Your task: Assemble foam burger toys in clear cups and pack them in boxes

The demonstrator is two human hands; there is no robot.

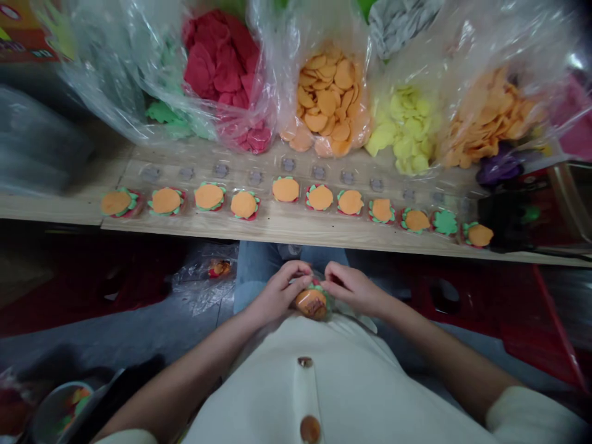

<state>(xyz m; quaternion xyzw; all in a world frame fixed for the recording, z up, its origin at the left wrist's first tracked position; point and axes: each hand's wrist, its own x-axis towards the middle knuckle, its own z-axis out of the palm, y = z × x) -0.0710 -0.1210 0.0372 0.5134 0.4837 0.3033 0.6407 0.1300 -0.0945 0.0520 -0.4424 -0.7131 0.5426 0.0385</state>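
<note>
Close to my body, above my lap, both hands hold a small clear plastic case with a toy burger inside. Its orange top has dark printing, and green and red layers show behind it. My left hand grips the case at its left side, fingers curled. My right hand pinches its upper right edge. A row of open clear cases runs along the table edge, holding layered foam pieces such as an orange round on green and red. One case shows a green piece on top.
Plastic bags along the back hold red pieces, orange rounds, yellow pieces and more orange pieces. A dark box stands at the table's right end. Red stools flank me; a bucket sits lower left.
</note>
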